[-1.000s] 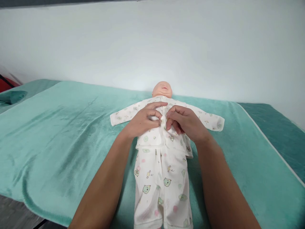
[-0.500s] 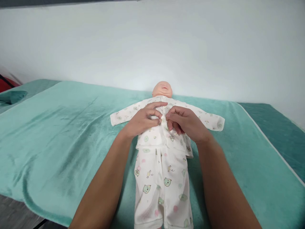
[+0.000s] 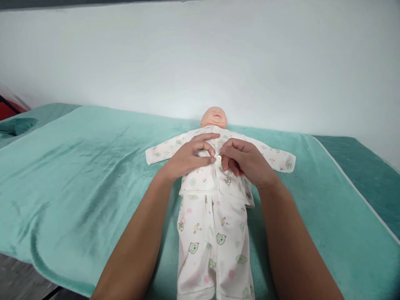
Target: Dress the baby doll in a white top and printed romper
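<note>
A pale button (image 3: 219, 158) sits mid-front on the printed jacket (image 3: 201, 183), worn by a doll (image 3: 213, 118) lying face-up. Work at this button appears in hand; the next move calls for fine fingertip control. The left hand (image 3: 185, 160) and right hand (image 3: 249, 161) flank it, thumbs and forefingers curled inward; whether either grips cloth, I cannot tell. Fingers partly obstruct the jacket front. Matching trousers (image 3: 200, 227) below; green blanket (image 3: 93, 175) beneath; white wall (image 3: 200, 58) behind.

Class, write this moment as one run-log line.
left hand: at shirt front | right hand: beside button | doll: face up on teal blanket
</note>
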The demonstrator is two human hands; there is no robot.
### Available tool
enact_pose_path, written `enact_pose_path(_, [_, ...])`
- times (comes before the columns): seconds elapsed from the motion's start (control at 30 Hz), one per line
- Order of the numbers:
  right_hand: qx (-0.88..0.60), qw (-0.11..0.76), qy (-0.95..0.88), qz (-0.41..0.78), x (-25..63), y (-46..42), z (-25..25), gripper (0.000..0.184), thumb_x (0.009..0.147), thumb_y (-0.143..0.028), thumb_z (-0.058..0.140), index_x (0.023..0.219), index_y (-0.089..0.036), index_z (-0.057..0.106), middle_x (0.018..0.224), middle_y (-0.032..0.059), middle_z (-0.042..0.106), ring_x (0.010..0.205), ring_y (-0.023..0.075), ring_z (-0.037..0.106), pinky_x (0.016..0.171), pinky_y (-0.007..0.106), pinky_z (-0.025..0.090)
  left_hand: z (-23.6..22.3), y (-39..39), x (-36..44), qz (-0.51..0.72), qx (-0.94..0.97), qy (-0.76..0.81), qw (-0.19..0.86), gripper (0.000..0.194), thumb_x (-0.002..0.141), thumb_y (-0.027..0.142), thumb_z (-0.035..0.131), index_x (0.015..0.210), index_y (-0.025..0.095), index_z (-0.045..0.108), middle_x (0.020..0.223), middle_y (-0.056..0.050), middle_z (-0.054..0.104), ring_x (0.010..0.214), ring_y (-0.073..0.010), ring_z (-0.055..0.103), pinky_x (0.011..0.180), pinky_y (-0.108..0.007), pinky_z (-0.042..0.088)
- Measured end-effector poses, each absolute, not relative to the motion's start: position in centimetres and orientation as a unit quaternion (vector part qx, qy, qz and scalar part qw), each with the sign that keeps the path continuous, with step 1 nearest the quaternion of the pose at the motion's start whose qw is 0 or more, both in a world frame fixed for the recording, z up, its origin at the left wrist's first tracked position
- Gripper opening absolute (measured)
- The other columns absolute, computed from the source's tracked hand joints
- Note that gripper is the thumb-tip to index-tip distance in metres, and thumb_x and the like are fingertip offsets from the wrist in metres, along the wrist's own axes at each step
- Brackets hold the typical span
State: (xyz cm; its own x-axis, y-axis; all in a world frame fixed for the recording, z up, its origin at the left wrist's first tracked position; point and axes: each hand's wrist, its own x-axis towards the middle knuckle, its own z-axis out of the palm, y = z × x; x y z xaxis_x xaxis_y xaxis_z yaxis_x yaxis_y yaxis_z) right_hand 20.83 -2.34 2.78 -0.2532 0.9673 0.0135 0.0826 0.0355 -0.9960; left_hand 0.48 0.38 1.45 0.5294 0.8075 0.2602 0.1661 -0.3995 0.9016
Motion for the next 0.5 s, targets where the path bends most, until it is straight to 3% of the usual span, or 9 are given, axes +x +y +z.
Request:
enact_pose_path(0.17, [-0.432, 0.511, -0.538, 0.513, 20.3, -2.0, 2.3, 0.022, 0.086, -0.035, 0.066, 0.073, -0.021, 0.055, 0.066, 0.0001, 0.068, 0.042, 0.0073, 0.046, 0.037, 0.022, 0.028, 0.4, 0.9, 1.0, 0.444, 0.722, 0.341, 0.406, 0.016, 0.088, 0.024, 0.064, 0.104, 0.026, 0.066, 0.153, -0.002, 0.051, 0.145, -0.0237, 0.043, 0.117, -0.044, 0.040])
enact_pose_path(0.3, [-0.462, 0.596, -0.500, 0.425, 19.6, -1.5, 1.6, 0.016, 0.086, -0.034, 0.065, 0.076, -0.022, 0.059, 0.078, 0.0016, 0.068, 0.062, 0.0113, 0.058, 0.046, 0.021, 0.040, -0.1, 1.0, 1.4, 0.450, 0.745, 0.356, 0.339, 0.028, 0.095, 0.026, 0.055, 0.120, 0.029, 0.066, 0.150, -0.003, 0.054, 0.144, -0.0203, 0.044, 0.115, -0.040, 0.043])
enact_pose_path(0.43, [-0.506, 0.601, -0.546, 0.293, 19.0, -1.0, 0.7, 0.012, 0.088, -0.035, 0.060, 0.087, -0.024, 0.066, 0.104, 0.0040, 0.070, 0.094, 0.0177, 0.064, 0.072, 0.029, 0.054, -0.3, 1.2, 1.8, 0.442, 0.783, 0.356, 0.255, 0.033, 0.099, 0.027, 0.047, 0.126, 0.028, 0.066, 0.147, -0.003, 0.058, 0.143, -0.0185, 0.044, 0.122, -0.041, 0.034])
enact_pose_path(0.5, [-0.509, 0.582, -0.585, 0.244, 18.8, -0.8, 0.4, 0.014, 0.089, -0.033, 0.058, 0.096, -0.026, 0.068, 0.117, 0.0046, 0.068, 0.110, 0.0210, 0.061, 0.090, 0.036, 0.053, -0.4, 1.7, 1.9, 0.434, 0.794, 0.356, 0.235, 0.039, 0.099, 0.023, 0.040, 0.130, 0.028, 0.064, 0.147, -0.002, 0.058, 0.143, -0.0174, 0.044, 0.124, -0.041, 0.032])
